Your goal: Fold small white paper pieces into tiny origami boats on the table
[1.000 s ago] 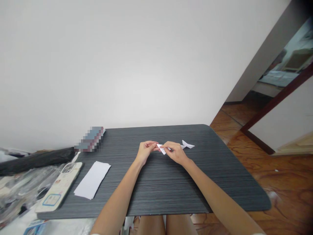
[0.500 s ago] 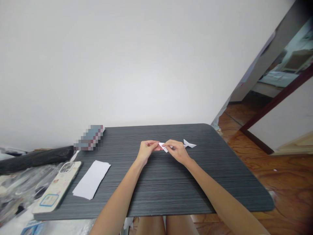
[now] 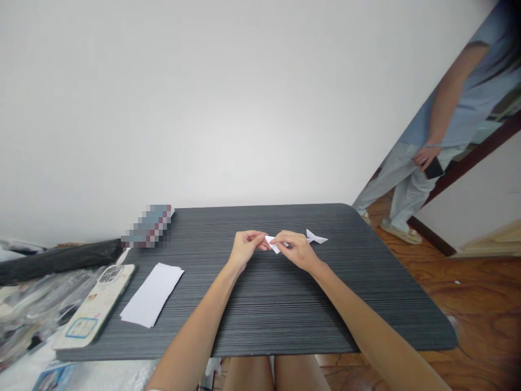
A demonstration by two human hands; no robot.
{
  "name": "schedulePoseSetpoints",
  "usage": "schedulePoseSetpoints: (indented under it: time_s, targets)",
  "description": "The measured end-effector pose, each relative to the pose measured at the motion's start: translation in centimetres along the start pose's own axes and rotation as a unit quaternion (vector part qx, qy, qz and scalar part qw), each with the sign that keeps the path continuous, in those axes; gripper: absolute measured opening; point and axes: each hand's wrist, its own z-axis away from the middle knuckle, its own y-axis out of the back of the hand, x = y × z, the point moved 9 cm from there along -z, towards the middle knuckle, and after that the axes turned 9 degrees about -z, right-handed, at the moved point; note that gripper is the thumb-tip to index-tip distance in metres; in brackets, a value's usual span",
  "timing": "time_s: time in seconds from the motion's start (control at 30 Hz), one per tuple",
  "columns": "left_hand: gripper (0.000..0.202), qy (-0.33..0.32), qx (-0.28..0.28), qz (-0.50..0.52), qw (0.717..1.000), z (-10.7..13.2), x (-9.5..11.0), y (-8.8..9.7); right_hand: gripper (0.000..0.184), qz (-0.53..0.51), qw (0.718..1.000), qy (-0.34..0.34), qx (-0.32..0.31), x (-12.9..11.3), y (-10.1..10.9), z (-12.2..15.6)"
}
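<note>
Between my hands, just above the dark table (image 3: 260, 304), is a small folded piece of white paper (image 3: 272, 245). My left hand (image 3: 247, 248) pinches its left end between thumb and fingers. From the other side my right hand (image 3: 296, 249) grips the same paper, its fingers covering much of it. Another folded white paper (image 3: 317, 237) with pointed ends lies on the table just beyond my right hand; its left part is hidden behind that hand. A stack of white paper sheets (image 3: 152, 296) rests at the left of the table.
A phone in a light case (image 3: 95, 307) lies at the table's left edge. Behind it sits a blurred-out book-like item (image 3: 150, 225). Plastic-wrapped things and a black roll (image 3: 61, 262) are left of the table. A person (image 3: 451, 119) holding a dark phone stands in the doorway at right.
A person in a light blue top has come into view at the doorway on the right. My hands keep their hold on the folded paper, almost unmoved.
</note>
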Motion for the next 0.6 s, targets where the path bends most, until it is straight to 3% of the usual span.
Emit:
schedulePoseSetpoints:
  time_s: [0.27,0.6]
  targets:
    - [0.025,0.027,-0.006,0.029,0.999,0.05,-0.59,0.08,0.02,-0.006,1.0,-0.008,-0.006,-0.06,0.13,0.01]
    - [0.025,0.017,-0.019,0.02,0.999,0.21,-0.15,-0.1,0.019,-0.019,1.0,-0.016,-0.009,-0.19,0.37,-0.1]
